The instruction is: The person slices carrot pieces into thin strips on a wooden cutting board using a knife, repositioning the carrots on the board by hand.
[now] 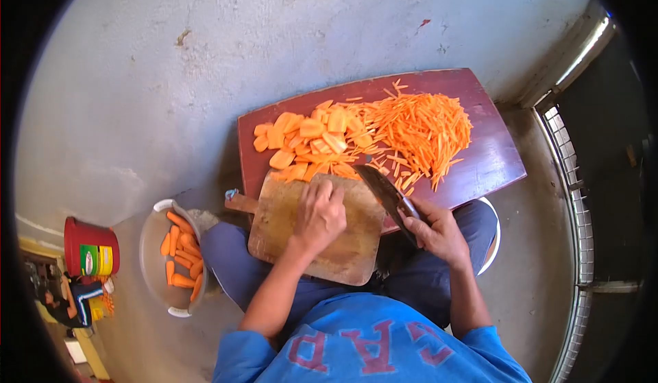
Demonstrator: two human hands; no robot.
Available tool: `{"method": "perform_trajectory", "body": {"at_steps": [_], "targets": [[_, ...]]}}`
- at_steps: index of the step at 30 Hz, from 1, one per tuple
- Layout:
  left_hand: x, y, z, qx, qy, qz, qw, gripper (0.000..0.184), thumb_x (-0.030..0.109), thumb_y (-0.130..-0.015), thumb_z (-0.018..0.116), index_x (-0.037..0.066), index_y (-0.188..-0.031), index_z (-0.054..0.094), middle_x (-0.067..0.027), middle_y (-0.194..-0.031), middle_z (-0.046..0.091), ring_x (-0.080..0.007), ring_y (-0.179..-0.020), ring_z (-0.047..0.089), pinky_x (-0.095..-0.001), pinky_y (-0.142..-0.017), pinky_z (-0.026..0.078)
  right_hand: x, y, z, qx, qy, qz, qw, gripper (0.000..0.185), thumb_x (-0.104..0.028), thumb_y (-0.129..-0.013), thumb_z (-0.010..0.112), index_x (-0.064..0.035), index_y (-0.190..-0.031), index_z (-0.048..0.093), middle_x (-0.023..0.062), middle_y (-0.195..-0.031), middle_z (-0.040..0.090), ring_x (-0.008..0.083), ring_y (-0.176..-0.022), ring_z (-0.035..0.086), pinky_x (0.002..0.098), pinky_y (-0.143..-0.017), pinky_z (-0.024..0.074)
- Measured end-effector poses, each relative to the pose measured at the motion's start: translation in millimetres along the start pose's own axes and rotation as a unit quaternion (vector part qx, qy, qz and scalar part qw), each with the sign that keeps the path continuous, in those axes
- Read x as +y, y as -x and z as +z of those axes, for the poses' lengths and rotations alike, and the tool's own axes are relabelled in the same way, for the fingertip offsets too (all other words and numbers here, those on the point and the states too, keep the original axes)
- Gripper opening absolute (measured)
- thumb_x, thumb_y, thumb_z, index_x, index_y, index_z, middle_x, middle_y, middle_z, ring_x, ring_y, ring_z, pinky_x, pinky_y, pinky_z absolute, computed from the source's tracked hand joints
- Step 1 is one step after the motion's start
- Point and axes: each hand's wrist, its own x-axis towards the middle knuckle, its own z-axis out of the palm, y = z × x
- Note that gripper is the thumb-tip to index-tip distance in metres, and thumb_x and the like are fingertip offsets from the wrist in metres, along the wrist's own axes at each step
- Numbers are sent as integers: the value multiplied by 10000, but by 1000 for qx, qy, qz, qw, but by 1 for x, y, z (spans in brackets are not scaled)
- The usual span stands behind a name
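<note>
My right hand (440, 233) is closed around the handle of a knife (381, 188), its dark blade slanting up and left over the right edge of the cutting board (343, 256). My left hand (321, 213) is over the board with its fingers curled down; I cannot tell whether they pinch anything. The board sits at my lap, its far edge by the tabletop (490, 139) and its handle pointing left, with something blue at the tip.

Just beyond the board, carrot slices (312, 128) lie heaped on the left part of the tabletop. They run into a taller mound of carrot shreds (428, 133) toward the right, with loose strips around its foot.

Down to my left, beside my knee, a basin (148, 253) with white handles holds whole peeled carrots (184, 249). Farther left stands a red bucket (72, 242); I can't see into it. A white rim (497, 235) shows past my right knee.

The tabletop's far edge runs along the wall (205, 61). Right of the shreds, bare surface gives my knife side room as far as the slanting right edge.
</note>
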Motion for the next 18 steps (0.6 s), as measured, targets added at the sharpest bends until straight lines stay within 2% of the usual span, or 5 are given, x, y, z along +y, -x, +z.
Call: {"method": "perform_trajectory", "body": {"at_steps": [5, 9, 12, 16, 18], "targets": [[19, 47, -16, -17, 191, -118, 974, 526, 116, -849, 894, -15, -1347, 784, -184, -1201, 680, -419, -1129, 693, -500, -1024, 579, -16, 9, 42, -54, 111, -59, 991, 492, -108, -1090, 758, 50, -1539, 633, 316, -1171, 772, 389, -1097, 798, 461, -993, 600], [-13, 50, -16, 4, 218, -38, 975, 490, 84, -859, 870, -16, -1331, 781, -195, -1251, 680, -438, -1191, 667, -511, -1069, 562, -16, 13, 58, -64, 141, -78, 985, 501, -91, -1082, 740, 82, -1532, 604, 352, -1243, 755, 542, -1208, 740, 489, -1008, 594], [-5, 51, -23, -75, 185, -28, 980, 433, 51, -869, 843, -40, -1288, 774, -228, -1253, 674, -470, -1213, 656, -542, -1065, 555, -10, 14, 71, -63, 168, -121, 976, 510, -111, -1106, 745, 103, -1548, 607, 325, -1264, 783, 374, -1173, 812, 435, -1016, 600], [4, 71, -5, -40, 175, -77, 981, 315, 33, -920, 797, -26, -1226, 754, -243, -1230, 655, -482, -1191, 667, -561, -1037, 565, -13, 13, 83, -108, 189, -109, 970, 517, -113, -1106, 743, 112, -1548, 594, 342, -1392, 746, 469, -1310, 757, 452, -1055, 594], [14, 77, -5, -23, 194, -140, 971, 395, -11, -897, 814, -18, -1288, 757, -242, -1289, 655, -499, -1160, 691, -538, -999, 594, -11, 5, 87, -99, 162, -141, 972, 506, -114, -1119, 731, 71, -1570, 597, 283, -1258, 769, 402, -1150, 781, 449, -994, 599]]}}
